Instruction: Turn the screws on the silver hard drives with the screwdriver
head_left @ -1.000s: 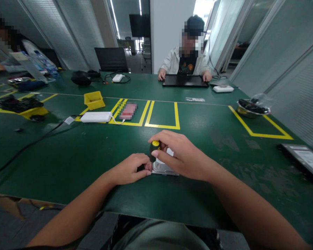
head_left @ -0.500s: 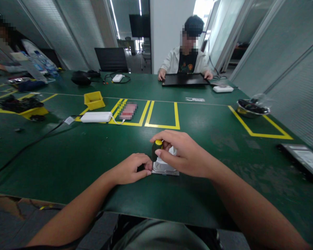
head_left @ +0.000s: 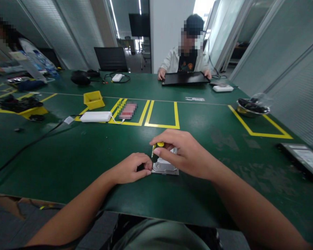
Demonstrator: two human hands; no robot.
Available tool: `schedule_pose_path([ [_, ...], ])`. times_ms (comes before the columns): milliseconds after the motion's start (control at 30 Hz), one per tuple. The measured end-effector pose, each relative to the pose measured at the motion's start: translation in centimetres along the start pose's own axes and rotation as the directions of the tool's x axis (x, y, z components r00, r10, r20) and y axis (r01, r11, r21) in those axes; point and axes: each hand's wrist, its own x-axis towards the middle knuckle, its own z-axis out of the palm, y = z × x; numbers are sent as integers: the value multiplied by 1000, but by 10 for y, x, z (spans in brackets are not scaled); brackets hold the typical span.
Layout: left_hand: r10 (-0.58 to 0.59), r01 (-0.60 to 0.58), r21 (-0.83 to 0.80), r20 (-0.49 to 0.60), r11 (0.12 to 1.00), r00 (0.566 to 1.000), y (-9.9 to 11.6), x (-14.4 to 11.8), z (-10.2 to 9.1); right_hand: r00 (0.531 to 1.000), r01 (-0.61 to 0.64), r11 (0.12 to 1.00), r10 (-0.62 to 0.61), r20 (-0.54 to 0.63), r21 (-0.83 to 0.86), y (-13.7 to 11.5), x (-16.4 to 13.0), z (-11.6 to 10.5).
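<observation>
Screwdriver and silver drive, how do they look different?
The screwdriver is black and yellow; the drive is silvery. The screwdriver leans in the right hand, while the drive lies flat on the green table. The screwdriver looks narrower than the drive. Both are partly hidden by that hand.

The green table (head_left: 67, 149) bears a silver drive (head_left: 167, 168) and yellow bin (head_left: 94, 103).

The right hand (head_left: 185, 154) has its fingers (head_left: 169, 136) around a yellow-capped tool handle (head_left: 154, 158), tilted over a silver drive (head_left: 165, 169) on the green surface (head_left: 67, 163); the left hand (head_left: 131, 169) seems to touch the drive's edge.
</observation>
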Motion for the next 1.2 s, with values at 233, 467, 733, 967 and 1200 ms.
schedule_pose_path([
  [233,5,-5,4,-2,1000,1000,0,0,-1,999,-3,999,4,-33,46,-3,-1,-1],
  [467,-37,37,5,23,999,999,-1,0,0,999,39,993,-42,26,108,-7,-2,-4],
  [733,-51,52,-18,20,998,998,-1,0,1,992,125,988,-127,17,90,-7,-1,0],
  [967,-54,56,-29,40,998,998,1,1,0,990,135,987,-137,29,84,-6,-1,-2],
  [1200,-46,46,-20,33,999,998,2,1,-1,990,126,988,-131,45,89,-9,-1,-6],
])
